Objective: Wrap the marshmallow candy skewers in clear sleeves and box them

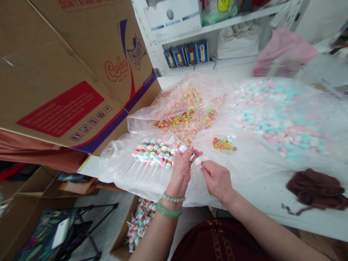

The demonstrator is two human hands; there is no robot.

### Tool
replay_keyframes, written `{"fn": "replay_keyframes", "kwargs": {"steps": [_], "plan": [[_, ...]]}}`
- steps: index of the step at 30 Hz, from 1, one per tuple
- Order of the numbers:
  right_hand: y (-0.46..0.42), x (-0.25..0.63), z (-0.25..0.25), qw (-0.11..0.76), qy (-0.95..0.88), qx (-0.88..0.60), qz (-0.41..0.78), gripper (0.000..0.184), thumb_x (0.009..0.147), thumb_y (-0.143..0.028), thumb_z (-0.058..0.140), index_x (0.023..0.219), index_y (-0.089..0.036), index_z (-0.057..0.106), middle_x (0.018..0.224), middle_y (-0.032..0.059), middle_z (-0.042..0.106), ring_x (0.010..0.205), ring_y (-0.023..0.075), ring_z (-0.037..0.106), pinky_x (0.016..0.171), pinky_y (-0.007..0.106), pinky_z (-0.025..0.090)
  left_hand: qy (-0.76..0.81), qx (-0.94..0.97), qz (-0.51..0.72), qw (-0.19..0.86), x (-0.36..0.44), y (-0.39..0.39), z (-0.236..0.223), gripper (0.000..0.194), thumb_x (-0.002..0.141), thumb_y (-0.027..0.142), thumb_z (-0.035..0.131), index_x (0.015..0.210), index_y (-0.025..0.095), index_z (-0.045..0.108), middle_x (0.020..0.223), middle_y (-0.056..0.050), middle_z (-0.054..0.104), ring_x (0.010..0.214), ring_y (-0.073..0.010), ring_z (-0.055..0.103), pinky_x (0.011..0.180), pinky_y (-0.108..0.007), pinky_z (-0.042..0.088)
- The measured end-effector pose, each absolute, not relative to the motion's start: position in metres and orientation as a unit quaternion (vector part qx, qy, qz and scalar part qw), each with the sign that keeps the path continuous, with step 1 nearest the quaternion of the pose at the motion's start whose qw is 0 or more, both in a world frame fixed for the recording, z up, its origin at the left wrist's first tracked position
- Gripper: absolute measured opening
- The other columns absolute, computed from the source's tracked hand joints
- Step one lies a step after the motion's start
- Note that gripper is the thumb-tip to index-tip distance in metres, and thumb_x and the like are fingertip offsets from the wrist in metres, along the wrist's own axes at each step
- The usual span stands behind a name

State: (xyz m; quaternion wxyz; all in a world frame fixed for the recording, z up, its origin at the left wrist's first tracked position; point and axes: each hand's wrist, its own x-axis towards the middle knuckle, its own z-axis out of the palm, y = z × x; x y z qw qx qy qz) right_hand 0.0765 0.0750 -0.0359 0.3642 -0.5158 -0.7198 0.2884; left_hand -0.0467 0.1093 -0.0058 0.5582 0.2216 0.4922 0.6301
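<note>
Pinching firmly, the right hand (pixel 217 179) holds a small pink-and-white candy (pixel 198 162) at its fingertips, just beside the left hand (pixel 179 170), whose fingers close on a candy stick (pixel 182 148), partly hidden. Both hands work above a clear plastic sheet (pixel 116 170) on a white table (pixel 272 214). We note a row of finished candy sticks (pixel 152 154) lying on the sheet beside the left hand, and more in a cardboard box (pixel 119 250) below the table edge. Much remains unused: we see a broad heap of loose pastel candies (pixel 277 119) to the right and ring-shaped multicoloured candies (pixel 176 121) in a clear bag beyond the hands, plus a small pile of rings (pixel 224 144) near the right hand.
</note>
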Motion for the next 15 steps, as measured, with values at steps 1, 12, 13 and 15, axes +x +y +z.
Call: {"fn": "replay_keyframes", "kwargs": {"steps": [1,12,13,15], "plan": [[0.072,0.076,-0.036,0.355,-0.761,-0.504,0.203,0.021,0.086,-0.015,0.043,0.069,-0.018,0.056,0.067,0.0017,0.056,0.063,0.0138,0.048,0.058,0.027,0.026,0.496,0.224,0.625,0.56,-0.045,0.109,-0.006,0.026,0.067,0.03,0.076,0.075,0.013,0.057,0.065,0.0,0.063,0.065,-0.0171,0.066,0.058,-0.025,0.052],[0.071,0.084,-0.036,0.296,-0.81,-0.504,0.054,0.021,0.089,-0.013,0.046,0.071,-0.019,0.055,0.068,0.0021,0.057,0.063,0.0148,0.05,0.06,0.029,0.026,0.491,0.21,0.582,0.613,-0.062,0.108,0.003,0.028,0.064,0.031,0.078,0.078,0.011,0.065,0.071,-0.006,0.068,0.075,-0.0205,0.068,0.072,-0.032,0.054],[0.071,0.082,-0.036,0.299,-0.808,-0.504,0.063,0.021,0.089,-0.012,0.045,0.072,-0.019,0.055,0.069,0.0025,0.058,0.064,0.0147,0.05,0.06,0.029,0.026,0.494,0.224,0.581,0.607,-0.059,0.107,0.003,0.028,0.063,0.032,0.078,0.077,0.011,0.064,0.07,-0.005,0.068,0.075,-0.0205,0.068,0.07,-0.03,0.053],[0.07,0.079,-0.037,0.312,-0.801,-0.502,0.101,0.02,0.089,-0.012,0.043,0.076,-0.018,0.057,0.073,0.0031,0.059,0.066,0.0147,0.052,0.06,0.028,0.028,0.495,0.243,0.579,0.6,-0.051,0.104,0.002,0.031,0.063,0.035,0.078,0.077,0.011,0.064,0.068,-0.005,0.067,0.074,-0.0211,0.068,0.064,-0.027,0.052]]}}
